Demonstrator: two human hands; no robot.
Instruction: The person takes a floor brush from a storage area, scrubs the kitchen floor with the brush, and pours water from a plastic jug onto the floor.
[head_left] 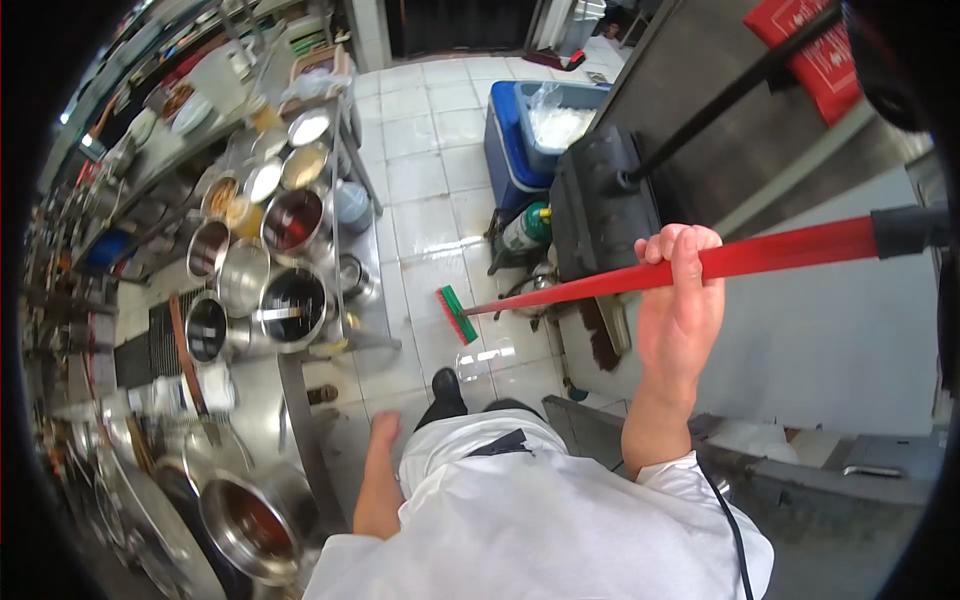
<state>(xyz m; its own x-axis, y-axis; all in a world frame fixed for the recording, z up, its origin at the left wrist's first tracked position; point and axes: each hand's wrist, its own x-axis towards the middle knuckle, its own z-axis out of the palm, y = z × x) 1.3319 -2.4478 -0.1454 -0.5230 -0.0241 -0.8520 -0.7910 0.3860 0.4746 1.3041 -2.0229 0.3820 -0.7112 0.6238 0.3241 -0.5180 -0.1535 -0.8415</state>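
My right hand [685, 285] is wrapped round the red handle of a long-handled floor brush [590, 287], raised in front of my chest. The handle slants away from a black end at the right toward the tiled floor [425, 215]. Down there is the brush head [458, 316], a green block with red bristles; whether it touches the tiles is hard to tell. My left hand [385, 428] hangs low beside my hip, away from the brush. Its fingers are small and smeared, and no object shows in it.
On the left, a steel table [365, 300] bears several metal pots and tubs. A large pot [258, 525] stands nearer me. Ahead on the right are a blue cooler [503, 150], a green gas cylinder [525, 228] and a dark case [600, 205]. The tiles look wet.
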